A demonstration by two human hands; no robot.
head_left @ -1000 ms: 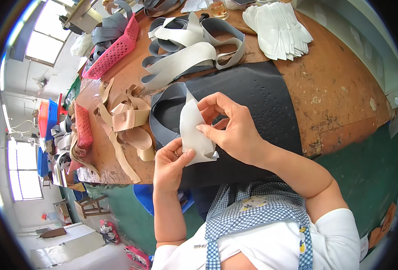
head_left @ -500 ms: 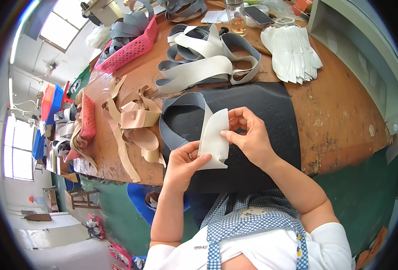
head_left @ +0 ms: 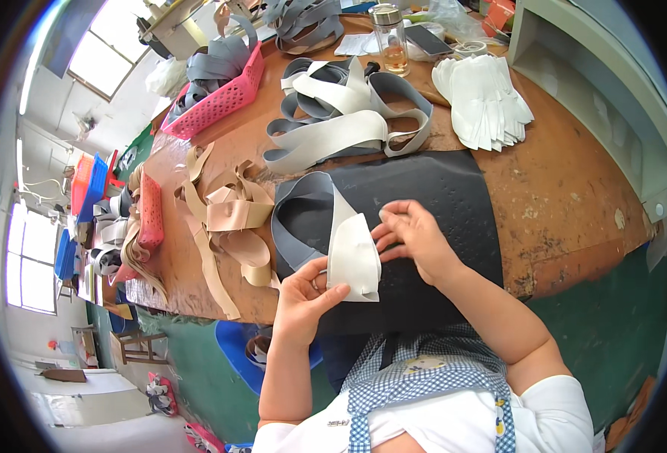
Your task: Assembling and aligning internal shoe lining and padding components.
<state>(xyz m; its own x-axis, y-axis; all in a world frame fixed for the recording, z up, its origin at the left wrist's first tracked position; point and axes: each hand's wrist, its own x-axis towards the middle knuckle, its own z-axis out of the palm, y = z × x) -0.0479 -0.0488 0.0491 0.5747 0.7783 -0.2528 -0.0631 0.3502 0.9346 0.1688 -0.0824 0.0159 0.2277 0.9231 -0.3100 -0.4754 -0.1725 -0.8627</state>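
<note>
Over a black mat [head_left: 431, 196], my left hand [head_left: 301, 302] pinches the lower left edge of a curved white fabric piece [head_left: 354, 260]. A grey-and-white strap [head_left: 292, 234] loops out behind that piece, and the same hand seems to grip both, though their overlap is hidden. My right hand [head_left: 418, 243] is just off the piece's right edge, with bent fingers apart and nothing seen in them. Left of the mat lie loose beige strips [head_left: 235, 211]. Beyond it is a heap of grey-and-white straps [head_left: 333, 132].
A fanned stack of white cut pieces [head_left: 488, 106] lies at the back right, near a glass bottle [head_left: 392, 45] and a phone [head_left: 428, 41]. Pink baskets hold straps, one [head_left: 220, 102] at the back left. A grey-green panel [head_left: 597, 83] bounds the table's right side.
My right hand has let go of the white piece and shifted slightly away. The piece has turned more upright and flat in my left hand. The view has tilted slightly.
</note>
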